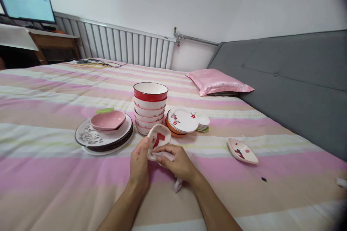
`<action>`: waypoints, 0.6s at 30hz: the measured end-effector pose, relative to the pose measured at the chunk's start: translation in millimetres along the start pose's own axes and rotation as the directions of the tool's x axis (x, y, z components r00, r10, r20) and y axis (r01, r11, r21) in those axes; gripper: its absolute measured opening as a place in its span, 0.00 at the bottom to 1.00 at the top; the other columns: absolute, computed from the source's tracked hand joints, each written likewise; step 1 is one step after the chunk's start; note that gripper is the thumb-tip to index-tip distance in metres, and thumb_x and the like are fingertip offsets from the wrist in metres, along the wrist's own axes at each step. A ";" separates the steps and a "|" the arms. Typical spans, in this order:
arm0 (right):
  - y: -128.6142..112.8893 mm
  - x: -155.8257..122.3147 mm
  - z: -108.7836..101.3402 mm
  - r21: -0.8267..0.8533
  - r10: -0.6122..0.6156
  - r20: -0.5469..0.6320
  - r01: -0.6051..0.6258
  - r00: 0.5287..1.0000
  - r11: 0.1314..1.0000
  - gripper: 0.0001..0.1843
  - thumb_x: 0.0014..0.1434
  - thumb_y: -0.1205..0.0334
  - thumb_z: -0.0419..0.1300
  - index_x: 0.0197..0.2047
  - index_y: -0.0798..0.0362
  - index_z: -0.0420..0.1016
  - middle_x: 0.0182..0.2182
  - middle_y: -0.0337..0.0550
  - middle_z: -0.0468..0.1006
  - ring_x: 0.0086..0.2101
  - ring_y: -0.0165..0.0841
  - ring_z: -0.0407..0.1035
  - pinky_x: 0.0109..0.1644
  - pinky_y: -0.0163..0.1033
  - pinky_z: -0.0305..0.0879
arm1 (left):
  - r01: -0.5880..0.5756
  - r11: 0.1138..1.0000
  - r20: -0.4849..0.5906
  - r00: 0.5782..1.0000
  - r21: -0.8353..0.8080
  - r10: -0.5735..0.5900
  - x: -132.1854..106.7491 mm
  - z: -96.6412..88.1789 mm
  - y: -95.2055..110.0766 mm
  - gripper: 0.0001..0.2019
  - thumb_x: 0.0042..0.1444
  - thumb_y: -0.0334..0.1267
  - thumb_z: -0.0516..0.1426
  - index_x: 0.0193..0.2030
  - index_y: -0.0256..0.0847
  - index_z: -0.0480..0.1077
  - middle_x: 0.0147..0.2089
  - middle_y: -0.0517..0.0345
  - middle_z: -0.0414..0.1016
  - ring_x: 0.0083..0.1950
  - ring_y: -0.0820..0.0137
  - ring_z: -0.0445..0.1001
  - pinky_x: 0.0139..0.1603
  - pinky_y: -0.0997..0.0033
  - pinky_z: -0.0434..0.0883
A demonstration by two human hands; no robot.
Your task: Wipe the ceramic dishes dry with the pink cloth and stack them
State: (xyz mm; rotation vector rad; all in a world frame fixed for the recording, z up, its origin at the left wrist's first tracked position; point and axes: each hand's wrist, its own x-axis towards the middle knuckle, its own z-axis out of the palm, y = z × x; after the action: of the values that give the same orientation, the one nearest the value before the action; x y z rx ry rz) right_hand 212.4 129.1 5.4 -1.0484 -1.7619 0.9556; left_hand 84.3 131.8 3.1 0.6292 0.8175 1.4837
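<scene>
My left hand (pixel 140 162) grips the left edge of a small white dish (pixel 162 134) with a red figure inside, tilted up toward me. In my right hand (pixel 177 160) a pale cloth (pixel 178 184) is bunched, its fingers pressing it against the dish's inner face; part of the cloth hangs below. Just behind the dish rises a stack of bowls (pixel 150 108), the top one with a red band. A similar dish (pixel 242 151) with a red and dark figure lies apart on the right.
Stacked plates (pixel 81 135) carry a pink dish (pixel 108 121) at left. Floral plates (pixel 183 119) and small white dishes (pixel 203 120) stand right of the bowls. A pink pillow (pixel 218 81) lies by the grey headboard (pixel 284 65). Cables (pixel 100 63) lie at the striped bed's far edge.
</scene>
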 end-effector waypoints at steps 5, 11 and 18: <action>-4.0 -2.0 -1.5 0.112 0.038 0.080 -0.047 0.996 0.993 0.12 0.53 0.62 0.63 0.42 0.53 0.79 0.41 0.44 0.80 0.43 0.34 0.73 0.51 0.40 0.66 | -0.034 0.999 -0.026 0.999 -0.022 0.034 5.1 -3.0 -0.2 0.22 0.50 0.51 0.61 0.43 0.33 0.75 0.35 0.52 0.80 0.38 0.65 0.77 0.41 0.70 0.72; -4.6 -5.3 -2.5 0.197 0.034 0.230 -0.081 0.973 0.977 0.11 0.52 0.60 0.63 0.40 0.52 0.80 0.39 0.42 0.81 0.43 0.35 0.73 0.51 0.40 0.66 | -0.004 0.993 -0.105 0.994 -0.117 -0.008 7.0 0.2 7.4 0.21 0.55 0.50 0.58 0.49 0.36 0.73 0.39 0.52 0.80 0.39 0.65 0.78 0.41 0.69 0.74; 0.3 -7.5 -7.7 0.196 0.084 0.322 -0.153 0.943 0.969 0.10 0.50 0.62 0.65 0.37 0.53 0.80 0.34 0.40 0.81 0.36 0.32 0.73 0.44 0.35 0.66 | -0.041 0.980 -0.164 0.986 -0.194 0.009 8.4 3.7 17.3 0.16 0.63 0.44 0.50 0.50 0.42 0.73 0.47 0.57 0.79 0.47 0.69 0.76 0.45 0.73 0.75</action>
State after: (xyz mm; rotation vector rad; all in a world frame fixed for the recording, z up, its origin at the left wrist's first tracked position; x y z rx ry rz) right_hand 221.7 123.6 5.7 -0.9070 -1.8065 1.4227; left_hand 76.0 140.9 18.4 0.3749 0.7767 1.6317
